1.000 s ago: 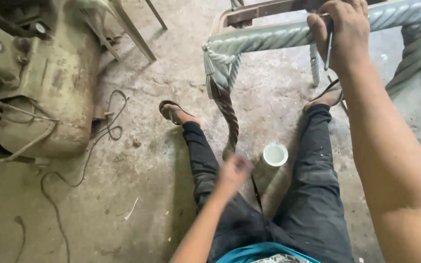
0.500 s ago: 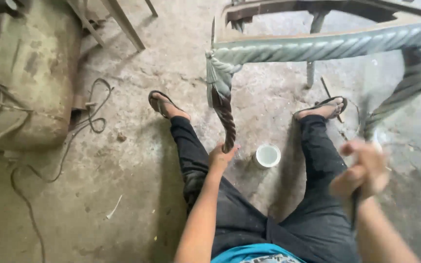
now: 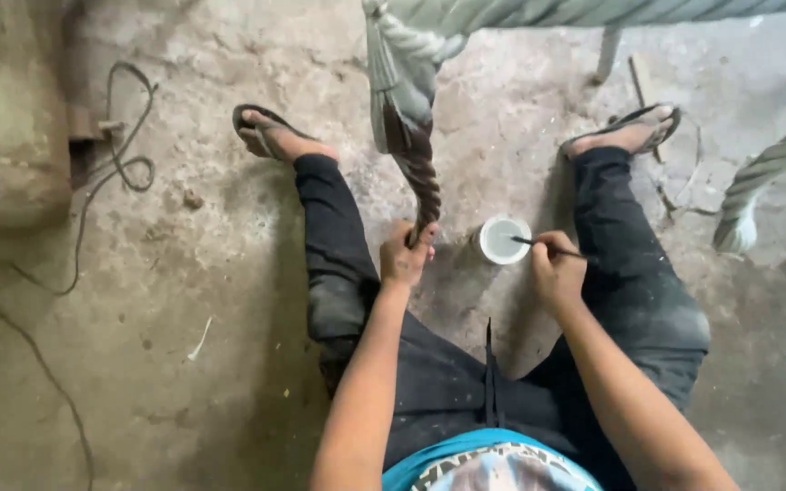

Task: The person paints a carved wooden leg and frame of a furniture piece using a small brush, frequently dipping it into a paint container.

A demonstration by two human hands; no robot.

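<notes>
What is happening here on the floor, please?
A person sits on the concrete floor with legs spread. The left hand grips the foot of a twisted furniture leg, brown low down and grey above. The right hand holds a thin brush with its tip over a small white cup between the legs.

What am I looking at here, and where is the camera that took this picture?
The camera sits on a person's head and looks down, so you see their own arms and legs. They sit on a rough grey concrete floor in dark trousers and sandals. The left hand grips the lower end of a brown twisted, rope-like carved furniture leg, whose upper part is painted grey-green. The right hand holds a thin dark brush, its tip at a small round white cup of pale liquid standing on the floor between the legs. A dark loose cable lies at the left, beside a dusty machine.
</notes>
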